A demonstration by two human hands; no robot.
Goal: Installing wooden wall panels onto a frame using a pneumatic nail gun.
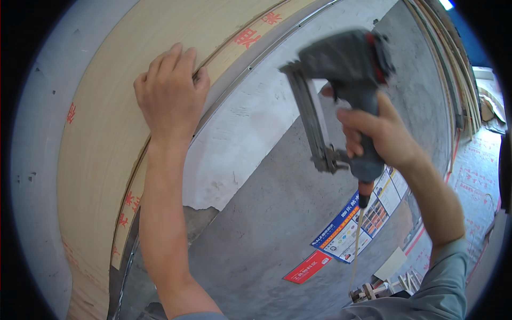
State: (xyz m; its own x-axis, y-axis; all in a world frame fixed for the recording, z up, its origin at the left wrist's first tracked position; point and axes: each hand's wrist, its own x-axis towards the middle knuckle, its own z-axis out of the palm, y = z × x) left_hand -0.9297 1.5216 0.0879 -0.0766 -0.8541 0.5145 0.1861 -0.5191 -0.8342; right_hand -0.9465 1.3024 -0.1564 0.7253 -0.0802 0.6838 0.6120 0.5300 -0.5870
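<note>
My right hand (381, 128) grips the handle of a dark grey and black nail gun (341, 61), which is a little blurred by motion. Its long metal magazine (309, 114) slants down on the left side, and a thin pale air hose (356, 242) hangs from the base of the handle. The gun's nose is apart from the wood. Against a light plywood panel (106, 96) rests my left hand (172, 88), fingers extended on its face and thumb beside the seam. Right of that seam runs a narrow plywood strip (229, 56) with red printed marks.
A metal edge track (250, 68) runs beside the strip. Beyond it are a white patch (234, 154) and a grey wall (282, 186) bearing a blue and white poster (341, 237) and a red sign (308, 268). Long boards (445, 58) lean at the far right.
</note>
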